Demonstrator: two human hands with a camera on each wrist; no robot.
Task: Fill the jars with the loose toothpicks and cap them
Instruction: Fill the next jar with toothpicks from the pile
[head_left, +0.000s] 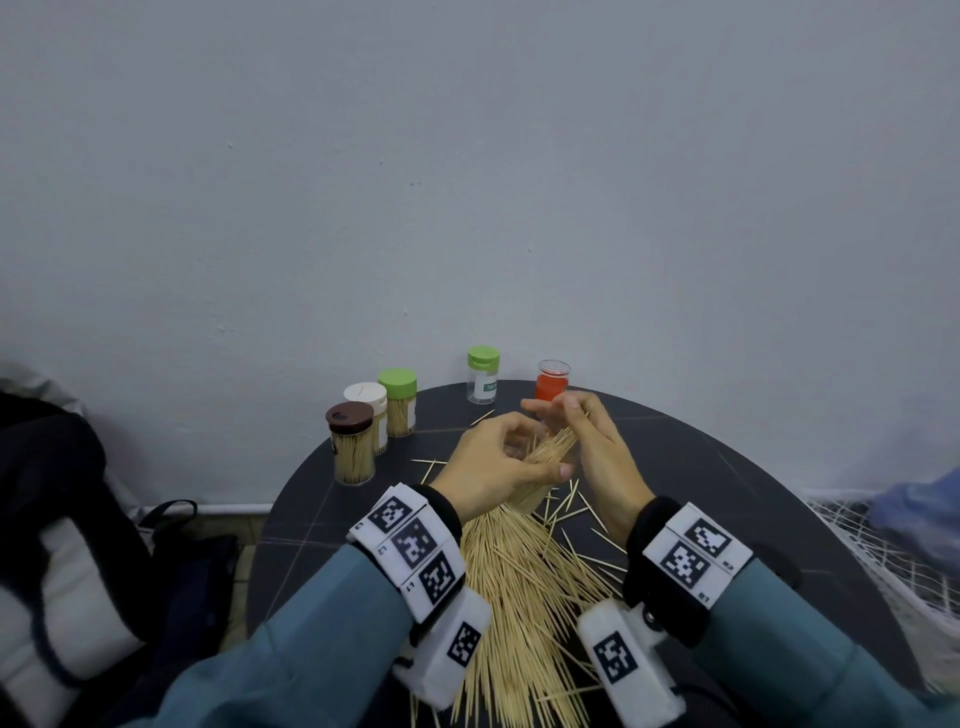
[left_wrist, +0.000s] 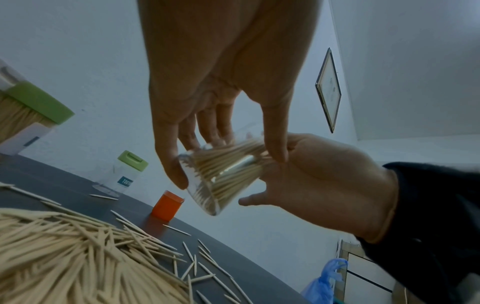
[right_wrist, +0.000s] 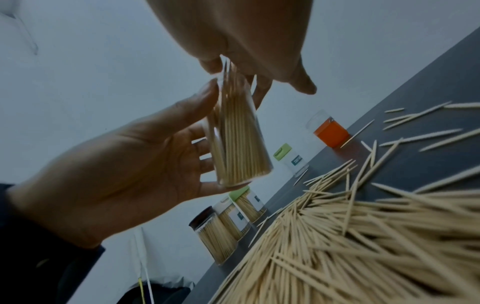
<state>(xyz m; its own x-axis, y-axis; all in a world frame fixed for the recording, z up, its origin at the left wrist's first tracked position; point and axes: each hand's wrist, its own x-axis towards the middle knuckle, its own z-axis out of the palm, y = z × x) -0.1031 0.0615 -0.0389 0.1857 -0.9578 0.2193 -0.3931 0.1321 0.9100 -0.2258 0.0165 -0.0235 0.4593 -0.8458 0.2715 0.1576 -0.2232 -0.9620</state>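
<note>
Nearest the camera there's a big heap of loose toothpicks (head_left: 524, 597) spread over the dark round counter (head_left: 322, 514), with strays scattered off to the right. Just past the heap, both hands are up off the counter working one clear jar (left_wrist: 221, 176): the left hand (head_left: 493, 467) has its fingers and thumb curled round the jar body, tilting it with the mouth toward the right, and the right hand (head_left: 597, 457) has its fingers bunched on a bundle of toothpicks (head_left: 553, 447) that sticks out of the mouth, so it looks like it's feeding or tamping them in. I'd say this is the filling step for this jar, and it looks nearly full. Next move probably calls for seating the bundle all the way down so nothing pokes past the rim, then finding its cap, maybe the orange cap (head_left: 551, 385) sitting further back. Beyond the hands, at the left, three filled and capped jars stand close together: brown-lidded jar (head_left: 353, 441), white-lidded jar (head_left: 370, 410), green-lidded jar (head_left: 399, 401). Farthest back by the wall is an empty jar with a green lid (head_left: 483, 375).
</note>
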